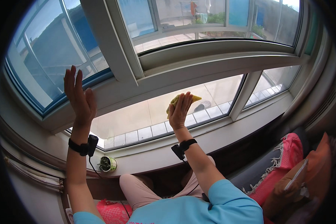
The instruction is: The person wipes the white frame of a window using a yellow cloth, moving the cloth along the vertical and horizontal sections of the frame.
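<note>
My right hand (181,107) presses a folded yellow cloth (196,98) flat against the lower window pane (137,117). Parts of the cloth stick out past the fingers; the rest is hidden under the palm. On the left, my empty left hand (79,96) is raised in front of the window frame and the corner of the blue-edged sash (100,75). Its fingers point up with the thumb held apart. Whether it touches the frame or glass, I cannot tell. Each wrist wears a black strap with a small device, and a cable runs from the left device (93,145).
A small potted plant (107,164) stands on the white windowsill (145,162), below my left forearm. To the right lie a pink fringed cloth (289,151) and an orange item (319,162). Through the glass, a grey clog (202,106) shows outside on the tiles.
</note>
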The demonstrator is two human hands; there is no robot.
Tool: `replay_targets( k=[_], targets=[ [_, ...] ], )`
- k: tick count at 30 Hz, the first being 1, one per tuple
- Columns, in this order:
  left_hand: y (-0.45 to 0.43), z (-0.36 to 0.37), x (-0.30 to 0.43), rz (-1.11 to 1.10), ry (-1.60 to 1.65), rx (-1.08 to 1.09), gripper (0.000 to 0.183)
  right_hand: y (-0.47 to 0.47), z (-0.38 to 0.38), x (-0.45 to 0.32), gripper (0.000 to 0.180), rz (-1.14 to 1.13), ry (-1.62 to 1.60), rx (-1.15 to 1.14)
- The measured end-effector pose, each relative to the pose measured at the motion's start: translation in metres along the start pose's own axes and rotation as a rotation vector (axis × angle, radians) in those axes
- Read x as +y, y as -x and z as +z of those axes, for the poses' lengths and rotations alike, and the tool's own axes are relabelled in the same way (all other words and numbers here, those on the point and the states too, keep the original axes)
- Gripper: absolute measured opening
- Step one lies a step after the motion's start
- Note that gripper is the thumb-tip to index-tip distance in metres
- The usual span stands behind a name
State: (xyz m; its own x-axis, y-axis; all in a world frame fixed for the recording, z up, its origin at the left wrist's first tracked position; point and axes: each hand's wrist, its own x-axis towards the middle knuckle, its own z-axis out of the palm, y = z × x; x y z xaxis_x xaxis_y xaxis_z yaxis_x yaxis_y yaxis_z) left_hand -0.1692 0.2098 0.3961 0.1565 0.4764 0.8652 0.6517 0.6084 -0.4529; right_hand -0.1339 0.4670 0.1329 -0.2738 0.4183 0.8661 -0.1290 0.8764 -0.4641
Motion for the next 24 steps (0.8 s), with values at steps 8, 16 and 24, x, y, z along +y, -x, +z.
replay_targets(
  k=[8, 16, 24],
  targets=[
    [-0.009, 0.008, -0.035, 0.057, -0.097, 0.097, 0.044, 0.024, -0.005, 0.145, 0.067, 0.319, 0.010, 0.282],
    [-0.013, 0.004, -0.041, 0.219, -0.116, 0.126, 0.040, 0.082, 0.000, 0.219, 0.066, 1.197, -0.076, 0.461],
    [-0.014, 0.012, -0.023, -0.052, -0.080, 0.155, 0.039, 0.048, 0.022, 0.057, 0.063, 0.921, -0.211, 0.291]
  ],
)
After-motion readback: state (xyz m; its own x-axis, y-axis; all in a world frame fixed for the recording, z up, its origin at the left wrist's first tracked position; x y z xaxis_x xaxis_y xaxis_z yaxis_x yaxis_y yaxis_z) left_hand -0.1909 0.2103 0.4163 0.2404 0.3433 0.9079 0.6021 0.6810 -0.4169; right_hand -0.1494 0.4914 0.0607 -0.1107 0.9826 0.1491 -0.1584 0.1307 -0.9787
